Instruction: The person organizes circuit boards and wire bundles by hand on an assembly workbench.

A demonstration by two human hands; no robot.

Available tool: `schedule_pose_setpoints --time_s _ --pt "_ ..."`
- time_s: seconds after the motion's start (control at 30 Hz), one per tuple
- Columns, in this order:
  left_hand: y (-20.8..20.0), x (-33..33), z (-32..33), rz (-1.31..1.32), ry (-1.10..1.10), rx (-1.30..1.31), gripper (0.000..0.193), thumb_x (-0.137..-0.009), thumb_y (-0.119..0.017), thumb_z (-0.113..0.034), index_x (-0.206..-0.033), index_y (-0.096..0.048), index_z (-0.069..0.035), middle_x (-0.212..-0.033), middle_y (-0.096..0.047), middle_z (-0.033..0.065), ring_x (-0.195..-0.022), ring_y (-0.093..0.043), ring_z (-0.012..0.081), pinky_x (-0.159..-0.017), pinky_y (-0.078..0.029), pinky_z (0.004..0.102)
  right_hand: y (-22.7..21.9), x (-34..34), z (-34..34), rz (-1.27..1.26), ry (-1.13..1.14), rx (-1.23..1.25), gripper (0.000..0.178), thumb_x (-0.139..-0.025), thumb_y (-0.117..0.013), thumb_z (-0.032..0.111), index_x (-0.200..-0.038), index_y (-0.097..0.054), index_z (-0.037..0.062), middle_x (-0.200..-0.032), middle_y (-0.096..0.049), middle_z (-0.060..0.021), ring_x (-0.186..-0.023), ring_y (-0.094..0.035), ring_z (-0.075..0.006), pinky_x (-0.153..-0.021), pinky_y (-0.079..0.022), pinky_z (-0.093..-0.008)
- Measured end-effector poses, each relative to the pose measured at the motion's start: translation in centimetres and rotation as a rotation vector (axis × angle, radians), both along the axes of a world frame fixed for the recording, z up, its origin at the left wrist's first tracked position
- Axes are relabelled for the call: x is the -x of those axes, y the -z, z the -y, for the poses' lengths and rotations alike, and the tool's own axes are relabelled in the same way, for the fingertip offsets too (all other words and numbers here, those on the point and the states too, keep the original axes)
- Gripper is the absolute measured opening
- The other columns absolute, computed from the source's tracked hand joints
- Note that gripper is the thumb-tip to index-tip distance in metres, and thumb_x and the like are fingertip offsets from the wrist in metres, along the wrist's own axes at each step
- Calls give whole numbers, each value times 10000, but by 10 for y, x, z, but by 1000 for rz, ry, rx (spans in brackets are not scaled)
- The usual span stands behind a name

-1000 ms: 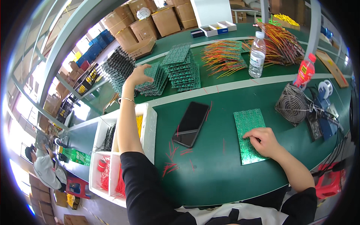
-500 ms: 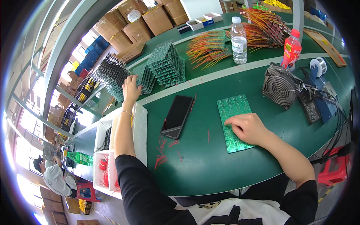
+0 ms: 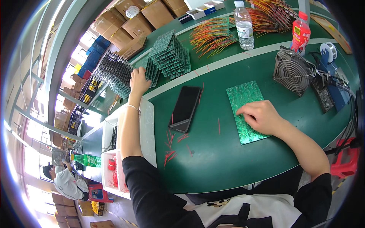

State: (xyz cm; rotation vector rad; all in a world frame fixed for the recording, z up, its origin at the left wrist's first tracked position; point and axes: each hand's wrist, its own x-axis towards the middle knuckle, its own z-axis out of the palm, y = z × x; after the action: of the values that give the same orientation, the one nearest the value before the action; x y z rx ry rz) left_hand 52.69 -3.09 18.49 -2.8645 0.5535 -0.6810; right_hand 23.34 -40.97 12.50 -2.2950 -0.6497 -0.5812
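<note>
My left hand (image 3: 140,81) reaches to the far left, at the near edge of a short stack of green circuit boards (image 3: 152,72). Its fingers are loosely bent and somewhat apart, with nothing visible in them; the fingertips are partly hidden against the boards. A taller stack of green circuit boards (image 3: 170,53) rises just beyond. My right hand (image 3: 262,117) rests on a single green circuit board (image 3: 243,91) lying flat on the table. Its fingers are curled, thumb and index close together; whatever they may pinch is too small to make out.
Between my arms lie a black phone (image 3: 185,108) and loose red wires (image 3: 171,155). A white foam box (image 3: 148,133) stands beside my left forearm. At right are a metal-grilled fan (image 3: 292,72) and a solder spool (image 3: 329,52). Two bottles, clear (image 3: 243,28) and red (image 3: 300,34), stand farther back.
The whole view has shifted, so the table's things sit a little higher and farther right. My left hand stays by the short stack, and my right hand keeps its place on the board.
</note>
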Motion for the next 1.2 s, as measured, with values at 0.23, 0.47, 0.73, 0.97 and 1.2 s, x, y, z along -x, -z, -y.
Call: schedule_pose_setpoints --time_s 0.23,0.47,0.73,0.97,1.2 --pt "17 -1 -6 7 -2 -191 811 -602 -822 -203 -1286 -390 -152 -1252 -422 192 -1164 -458 384 -888 -485 466 -2 4 -3 42 -27 111 112 -750 -590 45 -841 -636 90 -670 -592 -51 -615 -600 -257 -545 -473 -374" --pt "16 -6 3 -25 -110 -353 765 -663 -782 -256 -1307 -385 -137 -1248 -426 204 -1135 -480 362 -851 -485 471 -2 4 -3 54 -44 123 104 -756 -589 48 -839 -641 84 -679 -594 -51 -625 -602 -256 -555 -474 -379" --pt "18 0 19 -48 -254 -489 820 -660 -763 -335 -1345 -364 -123 -1290 -412 221 -1178 -455 372 -923 -414 512 -1 4 -3 41 -41 132 106 -770 -579 62 -846 -643 97 -676 -589 -47 -625 -600 -254 -553 -471 -378" --pt "0 3 21 332 116 202 743 -676 -561 -38 -1390 -359 -74 -1416 -324 219 -1259 -378 393 -1035 -337 477 0 4 -2 37 -38 155 103 -778 -578 74 -852 -643 106 -671 -582 -44 -632 -601 -251 -558 -473 -382" --pt "-23 -6 58 197 324 111 635 -766 -547 -82 -1382 -416 -170 -1404 -354 256 -1266 -369 427 -1051 -315 484 -2 4 0 68 -49 118 87 -783 -578 81 -845 -636 98 -707 -610 -45 -645 -611 -256 -574 -484 -381"
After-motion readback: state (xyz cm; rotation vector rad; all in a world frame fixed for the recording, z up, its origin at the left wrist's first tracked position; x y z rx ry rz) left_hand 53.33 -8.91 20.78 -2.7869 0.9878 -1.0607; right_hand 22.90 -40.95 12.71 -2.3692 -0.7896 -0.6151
